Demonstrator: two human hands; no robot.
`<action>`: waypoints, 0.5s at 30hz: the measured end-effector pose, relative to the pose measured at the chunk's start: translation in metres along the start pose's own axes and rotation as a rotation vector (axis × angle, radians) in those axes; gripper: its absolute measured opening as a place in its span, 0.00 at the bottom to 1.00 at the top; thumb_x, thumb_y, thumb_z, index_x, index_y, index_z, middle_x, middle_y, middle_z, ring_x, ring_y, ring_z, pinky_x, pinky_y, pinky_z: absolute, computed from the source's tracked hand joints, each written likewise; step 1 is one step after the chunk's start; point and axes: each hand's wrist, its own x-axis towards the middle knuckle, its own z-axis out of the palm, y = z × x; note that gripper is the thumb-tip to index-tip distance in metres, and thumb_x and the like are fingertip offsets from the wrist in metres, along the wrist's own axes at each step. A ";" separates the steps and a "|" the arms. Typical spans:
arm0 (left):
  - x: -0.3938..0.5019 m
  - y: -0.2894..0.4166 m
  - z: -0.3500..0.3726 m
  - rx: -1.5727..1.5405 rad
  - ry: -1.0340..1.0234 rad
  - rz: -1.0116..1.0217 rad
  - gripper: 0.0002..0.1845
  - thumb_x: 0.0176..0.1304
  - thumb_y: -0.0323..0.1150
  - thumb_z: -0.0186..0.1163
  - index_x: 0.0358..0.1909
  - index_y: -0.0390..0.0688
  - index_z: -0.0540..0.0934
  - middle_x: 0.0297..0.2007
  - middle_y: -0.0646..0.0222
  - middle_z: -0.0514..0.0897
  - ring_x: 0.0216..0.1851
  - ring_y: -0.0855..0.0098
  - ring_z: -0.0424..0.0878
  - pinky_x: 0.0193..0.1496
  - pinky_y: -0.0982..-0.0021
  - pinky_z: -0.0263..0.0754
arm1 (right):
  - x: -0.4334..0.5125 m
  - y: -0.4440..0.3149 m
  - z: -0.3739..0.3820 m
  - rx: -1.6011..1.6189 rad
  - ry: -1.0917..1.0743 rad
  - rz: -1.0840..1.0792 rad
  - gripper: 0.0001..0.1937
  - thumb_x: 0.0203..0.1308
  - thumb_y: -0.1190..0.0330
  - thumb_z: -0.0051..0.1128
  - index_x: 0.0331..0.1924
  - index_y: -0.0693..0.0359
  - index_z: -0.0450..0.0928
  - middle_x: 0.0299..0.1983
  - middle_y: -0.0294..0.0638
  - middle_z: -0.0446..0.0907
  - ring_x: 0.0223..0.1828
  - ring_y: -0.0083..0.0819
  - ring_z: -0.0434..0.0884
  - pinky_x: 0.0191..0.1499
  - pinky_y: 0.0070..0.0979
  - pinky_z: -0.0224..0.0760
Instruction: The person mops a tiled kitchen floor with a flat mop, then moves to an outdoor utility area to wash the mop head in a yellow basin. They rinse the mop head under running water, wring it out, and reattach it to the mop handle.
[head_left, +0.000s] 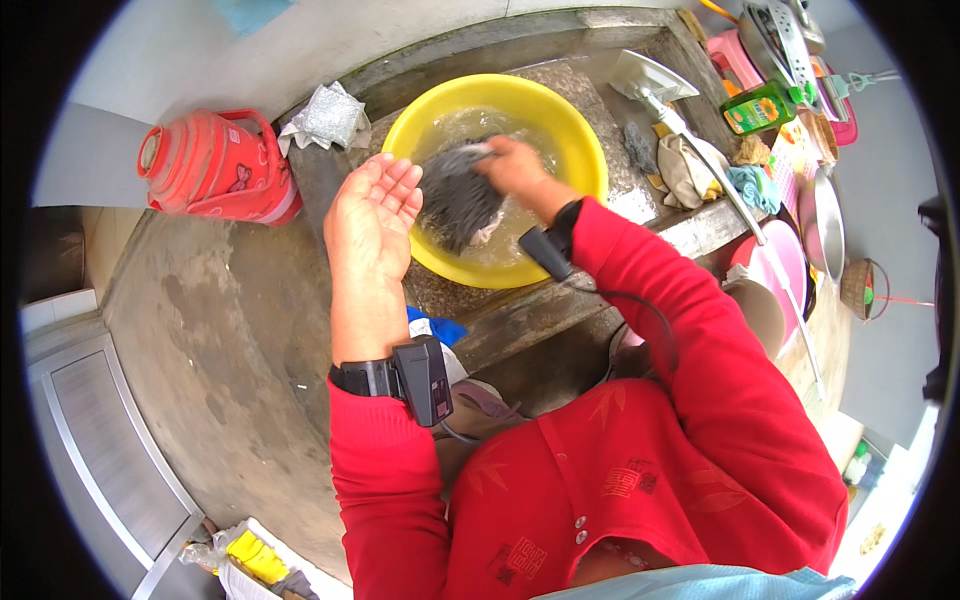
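Note:
A round yellow basin (491, 276) holds murky, bubbly water. In it lies a dark grey cloth (456, 201), blurred by motion, with a pale patch at its lower edge. My right hand (517, 171) grips the upper edge of this cloth over the water. My left hand (375, 210) is raised at the basin's left rim, palm turned up and fingers slightly curled, holding nothing. Both wrists carry black strapped devices with cables.
Left of the basin stands a red thermos flask (225, 169) beside silvery padded sheets (330, 116). On the right are a long-handled white scraper (694, 139), a crumpled beige cloth (682, 169), a green detergent bottle (761, 109) and a metal bowl (823, 225). A raised concrete ledge (510, 330) edges the washing area.

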 end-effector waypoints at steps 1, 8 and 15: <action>0.000 0.001 -0.001 -0.004 0.000 0.002 0.12 0.62 0.34 0.57 0.43 0.37 0.76 0.38 0.60 0.80 0.40 0.65 0.80 0.43 0.67 0.73 | 0.009 0.006 -0.021 -0.006 0.156 0.069 0.13 0.53 0.70 0.59 0.43 0.63 0.79 0.34 0.47 0.82 0.36 0.38 0.82 0.43 0.32 0.74; -0.002 0.000 -0.004 -0.005 -0.017 0.002 0.12 0.62 0.33 0.57 0.43 0.37 0.76 0.38 0.60 0.80 0.40 0.66 0.80 0.42 0.68 0.73 | 0.022 0.043 -0.080 -0.134 0.660 -0.010 0.12 0.54 0.69 0.54 0.41 0.65 0.78 0.37 0.54 0.82 0.40 0.49 0.82 0.43 0.36 0.74; -0.001 0.000 0.003 0.012 -0.031 -0.025 0.14 0.62 0.34 0.58 0.46 0.36 0.74 0.44 0.59 0.78 0.46 0.65 0.78 0.47 0.68 0.72 | -0.015 -0.002 0.042 0.136 -0.143 -0.010 0.19 0.51 0.69 0.62 0.48 0.65 0.77 0.40 0.52 0.82 0.43 0.40 0.81 0.49 0.31 0.72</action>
